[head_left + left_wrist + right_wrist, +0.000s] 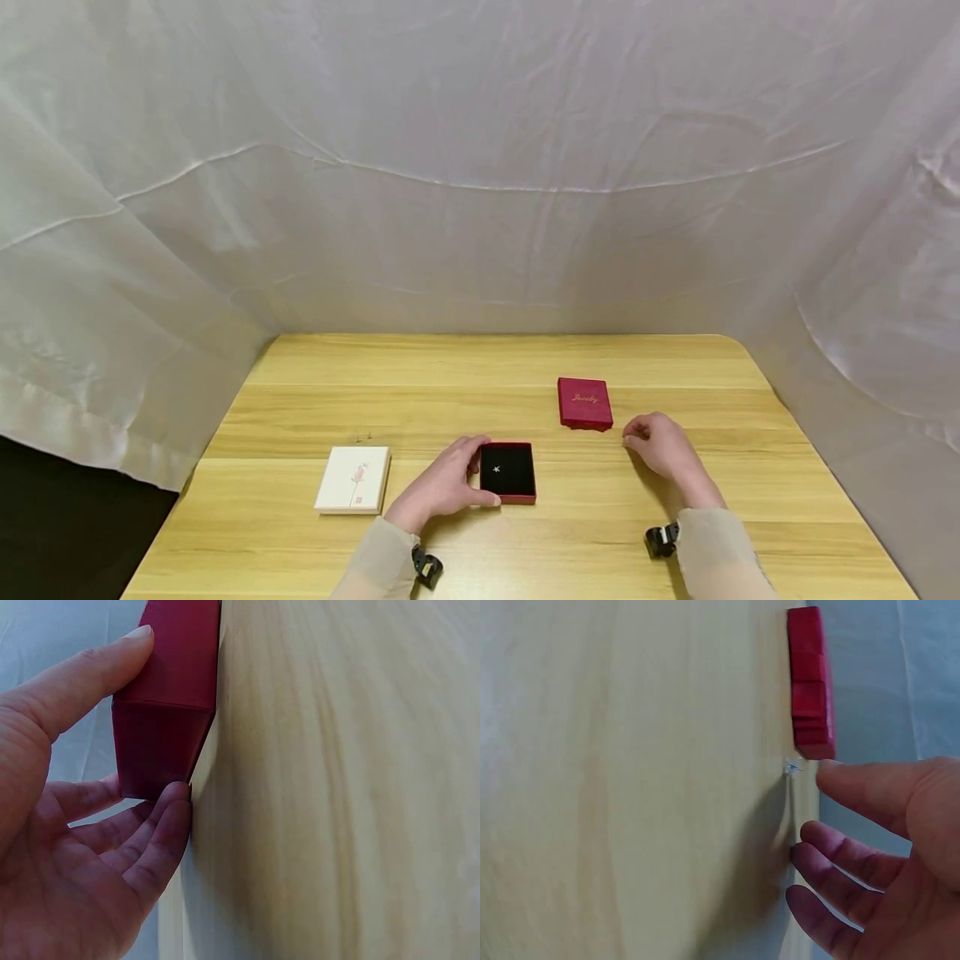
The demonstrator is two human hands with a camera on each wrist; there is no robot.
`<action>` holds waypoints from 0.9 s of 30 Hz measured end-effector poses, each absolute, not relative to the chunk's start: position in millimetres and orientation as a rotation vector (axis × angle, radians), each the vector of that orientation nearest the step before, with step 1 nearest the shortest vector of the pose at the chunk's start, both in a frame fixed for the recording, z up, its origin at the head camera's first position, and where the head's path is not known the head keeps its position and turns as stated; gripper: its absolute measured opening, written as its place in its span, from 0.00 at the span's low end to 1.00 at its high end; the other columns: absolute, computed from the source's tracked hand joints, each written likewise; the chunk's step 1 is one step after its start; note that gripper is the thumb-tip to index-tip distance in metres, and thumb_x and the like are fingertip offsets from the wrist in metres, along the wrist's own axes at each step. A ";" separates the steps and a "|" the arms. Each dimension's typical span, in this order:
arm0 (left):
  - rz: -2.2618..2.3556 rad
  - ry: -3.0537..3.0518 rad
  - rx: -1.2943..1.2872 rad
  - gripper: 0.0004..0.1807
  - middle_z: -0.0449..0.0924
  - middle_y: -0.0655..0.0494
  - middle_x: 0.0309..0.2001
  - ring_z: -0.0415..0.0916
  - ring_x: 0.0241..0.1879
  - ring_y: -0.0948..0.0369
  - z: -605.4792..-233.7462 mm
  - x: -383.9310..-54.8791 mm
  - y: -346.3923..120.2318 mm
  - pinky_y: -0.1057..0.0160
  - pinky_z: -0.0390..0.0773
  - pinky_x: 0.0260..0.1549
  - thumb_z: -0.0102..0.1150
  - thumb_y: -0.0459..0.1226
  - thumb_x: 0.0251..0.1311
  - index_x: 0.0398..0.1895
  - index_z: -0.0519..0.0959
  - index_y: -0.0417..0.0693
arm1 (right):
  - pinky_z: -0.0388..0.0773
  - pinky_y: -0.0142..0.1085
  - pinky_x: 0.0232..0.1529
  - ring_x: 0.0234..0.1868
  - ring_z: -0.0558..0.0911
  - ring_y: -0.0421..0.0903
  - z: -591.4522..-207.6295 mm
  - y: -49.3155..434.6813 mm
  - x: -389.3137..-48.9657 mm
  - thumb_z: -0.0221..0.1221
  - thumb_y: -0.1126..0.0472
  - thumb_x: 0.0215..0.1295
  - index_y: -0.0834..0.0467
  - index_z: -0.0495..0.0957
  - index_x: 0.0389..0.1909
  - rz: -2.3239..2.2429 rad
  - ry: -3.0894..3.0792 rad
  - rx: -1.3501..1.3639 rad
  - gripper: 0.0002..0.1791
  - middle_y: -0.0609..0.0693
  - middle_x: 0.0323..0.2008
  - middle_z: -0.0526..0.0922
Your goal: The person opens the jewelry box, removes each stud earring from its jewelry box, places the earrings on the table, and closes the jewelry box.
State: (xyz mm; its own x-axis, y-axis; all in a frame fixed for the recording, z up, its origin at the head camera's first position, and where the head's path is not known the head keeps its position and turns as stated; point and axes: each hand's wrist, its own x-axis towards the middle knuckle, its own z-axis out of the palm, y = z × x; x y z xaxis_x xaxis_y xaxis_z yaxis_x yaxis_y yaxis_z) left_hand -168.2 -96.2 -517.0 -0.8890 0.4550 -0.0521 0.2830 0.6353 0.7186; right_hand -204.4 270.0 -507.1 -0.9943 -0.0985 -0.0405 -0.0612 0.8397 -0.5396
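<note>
My left hand (448, 483) grips the left side of a small red jewelry box base (522, 498), thumb at the front and fingers at the back. The box has a black insert (513, 471) bearing a tiny silver star earring (497, 469). In the left wrist view the thumb presses one red side wall (176, 667). My right hand (663, 450) is low over the table at the right, fingers loosely bent. In the right wrist view a tiny star-shaped earring (792, 767) lies just beyond the thumb tip, apparently apart from it. The index finger is hidden.
Behind and left of the right hand lies a red lid (585, 402) with gold lettering and a ribbon bow (808, 697). A white flower-printed box (352, 479) stands at the left, with two tiny pieces (363, 437) behind it. Pale cloth surrounds the wooden table (450, 367).
</note>
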 end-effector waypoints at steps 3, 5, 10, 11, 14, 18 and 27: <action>1.100 2.628 0.605 0.51 0.71 0.57 0.48 0.69 0.44 0.60 -516.5 -168.1 -96.5 0.54 0.74 0.49 0.78 0.49 0.44 0.70 0.63 0.39 | 0.75 0.54 0.45 0.42 0.80 0.56 -500.5 269.9 -202.1 0.58 0.65 0.67 0.64 0.81 0.42 -0.924 2.958 -0.094 0.08 0.58 0.40 0.82; 1.100 2.627 0.608 0.51 0.71 0.57 0.48 0.69 0.43 0.60 -516.2 -168.0 -96.6 0.55 0.74 0.48 0.78 0.49 0.44 0.70 0.63 0.39 | 0.75 0.56 0.47 0.44 0.80 0.59 -494.6 268.1 -198.9 0.58 0.64 0.68 0.66 0.80 0.47 -0.936 2.978 -0.076 0.11 0.63 0.44 0.81; 1.108 2.620 0.608 0.51 0.71 0.58 0.45 0.69 0.42 0.60 -515.1 -167.7 -96.9 0.57 0.74 0.46 0.78 0.48 0.45 0.70 0.64 0.39 | 0.73 0.60 0.49 0.50 0.77 0.66 -477.7 252.5 -189.8 0.59 0.62 0.67 0.65 0.79 0.51 -0.959 3.006 -0.096 0.15 0.69 0.52 0.76; 1.112 2.618 0.608 0.51 0.70 0.58 0.45 0.68 0.42 0.60 -514.9 -167.6 -96.9 0.57 0.74 0.45 0.78 0.48 0.45 0.70 0.64 0.39 | 0.73 0.60 0.50 0.50 0.77 0.66 -475.8 248.0 -188.5 0.60 0.62 0.67 0.65 0.80 0.50 -0.963 3.008 -0.115 0.15 0.69 0.52 0.76; 1.117 2.613 0.613 0.51 0.70 0.59 0.44 0.68 0.42 0.60 -514.6 -167.6 -97.0 0.59 0.73 0.44 0.78 0.48 0.45 0.70 0.64 0.39 | 0.74 0.60 0.50 0.50 0.77 0.65 -474.4 233.7 -185.2 0.61 0.62 0.66 0.64 0.81 0.49 -0.990 2.990 -0.167 0.13 0.66 0.51 0.77; 1.117 2.613 0.618 0.51 0.70 0.58 0.44 0.68 0.42 0.60 -514.8 -167.7 -97.2 0.59 0.73 0.44 0.78 0.48 0.45 0.70 0.64 0.39 | 0.75 0.57 0.50 0.49 0.79 0.62 -478.6 215.9 -182.8 0.63 0.63 0.64 0.63 0.82 0.46 -1.024 2.968 -0.230 0.11 0.62 0.49 0.79; 1.111 2.619 0.606 0.51 0.70 0.58 0.45 0.68 0.42 0.60 -515.0 -168.7 -98.9 0.59 0.73 0.45 0.78 0.48 0.45 0.70 0.63 0.39 | 0.77 0.51 0.49 0.46 0.80 0.55 -489.8 177.6 -176.5 0.68 0.65 0.59 0.58 0.82 0.41 -1.072 2.899 -0.348 0.09 0.54 0.44 0.80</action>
State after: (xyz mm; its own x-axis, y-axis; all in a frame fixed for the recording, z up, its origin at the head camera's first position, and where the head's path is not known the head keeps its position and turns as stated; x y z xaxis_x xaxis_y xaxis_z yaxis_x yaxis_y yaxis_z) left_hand -168.7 -98.9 -515.0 -0.8873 0.4583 -0.0514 0.2816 0.6267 0.7266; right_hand -176.5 177.6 -489.8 -0.9745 -0.2194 0.0478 -0.1977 0.7372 -0.6461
